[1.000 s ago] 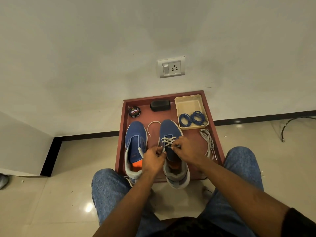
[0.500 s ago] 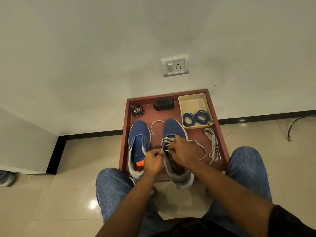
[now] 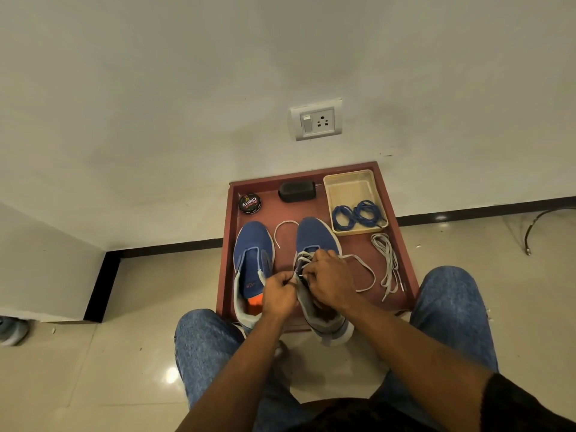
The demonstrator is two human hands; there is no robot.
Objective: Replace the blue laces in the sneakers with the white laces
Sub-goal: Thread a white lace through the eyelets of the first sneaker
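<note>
Since the earlier frame I see little change: left hand [image 3: 278, 294] and right hand [image 3: 330, 280] both pinch the white lace [image 3: 363, 269] over the right sneaker [image 3: 313, 236], inside the red tray [image 3: 402, 244].

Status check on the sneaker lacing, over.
Left hand and right hand both pinching white lace at right sneaker, part laced. Left sneaker unlaced. Spare white lace beside it; blue laces in beige tray. Nothing obstructing.
</note>
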